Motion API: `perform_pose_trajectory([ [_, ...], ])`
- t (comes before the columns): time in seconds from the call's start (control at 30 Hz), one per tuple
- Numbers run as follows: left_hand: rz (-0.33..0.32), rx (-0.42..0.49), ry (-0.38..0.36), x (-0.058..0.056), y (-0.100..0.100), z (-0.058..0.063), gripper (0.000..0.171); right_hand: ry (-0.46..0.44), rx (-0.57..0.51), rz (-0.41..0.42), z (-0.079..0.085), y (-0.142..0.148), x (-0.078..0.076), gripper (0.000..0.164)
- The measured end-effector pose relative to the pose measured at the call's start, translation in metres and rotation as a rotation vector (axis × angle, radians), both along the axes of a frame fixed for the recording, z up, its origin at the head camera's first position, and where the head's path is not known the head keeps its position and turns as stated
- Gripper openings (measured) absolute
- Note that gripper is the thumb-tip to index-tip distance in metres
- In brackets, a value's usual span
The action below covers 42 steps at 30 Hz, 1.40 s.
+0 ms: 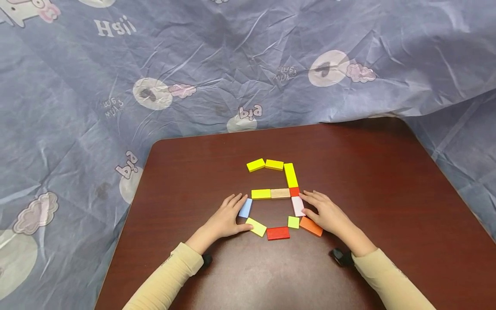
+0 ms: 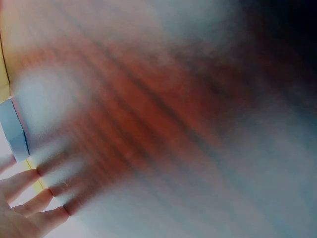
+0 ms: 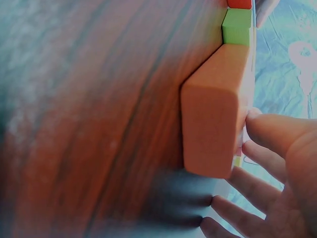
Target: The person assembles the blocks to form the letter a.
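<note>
Flat coloured wooden blocks form an outline on the brown table. My left hand [image 1: 224, 218] rests by its left side, index fingertip at the top of a blue block [image 1: 246, 208] and thumb on a pale yellow block [image 1: 257, 227]. On the other side, my right hand [image 1: 329, 215] has its index finger and thumb against the right edge of a pink block [image 1: 297, 206]. Below that thumb lies an orange block [image 1: 311, 227], which looms large in the right wrist view beside a green block [image 3: 237, 27]. Fingers of both hands are spread and only slightly bent.
A red block [image 1: 278, 233] closes the bottom of the outline. A small red block [image 1: 294, 192], a plain wood block [image 1: 280, 193] and several yellow blocks [image 1: 291, 175] make up its middle and top. Behind the brown table [image 1: 174, 172] hangs a patterned grey-blue cloth [image 1: 217, 56].
</note>
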<state>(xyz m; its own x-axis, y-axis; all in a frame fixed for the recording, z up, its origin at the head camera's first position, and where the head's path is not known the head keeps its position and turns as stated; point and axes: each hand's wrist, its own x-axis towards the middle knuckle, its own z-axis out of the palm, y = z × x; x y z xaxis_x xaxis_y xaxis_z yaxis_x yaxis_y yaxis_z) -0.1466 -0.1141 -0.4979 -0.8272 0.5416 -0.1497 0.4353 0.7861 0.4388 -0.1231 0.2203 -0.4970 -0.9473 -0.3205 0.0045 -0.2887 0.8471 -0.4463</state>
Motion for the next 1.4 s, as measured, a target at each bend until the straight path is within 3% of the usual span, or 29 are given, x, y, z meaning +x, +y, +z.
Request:
perform_pose_trajectory([
  [1.0, -0.013, -0.021, 0.020, -0.0037, 0.0059, -0.0033, 0.098, -0.002, 0.009, -0.006, 0.0012, 0.0054, -0.0009, 0.053],
  [1.4, 0.006, 0.024, -0.019, -0.0054, 0.0017, 0.0048, 0.094, 0.003, -0.010, 0.005, 0.0055, 0.0053, -0.0031, 0.056],
])
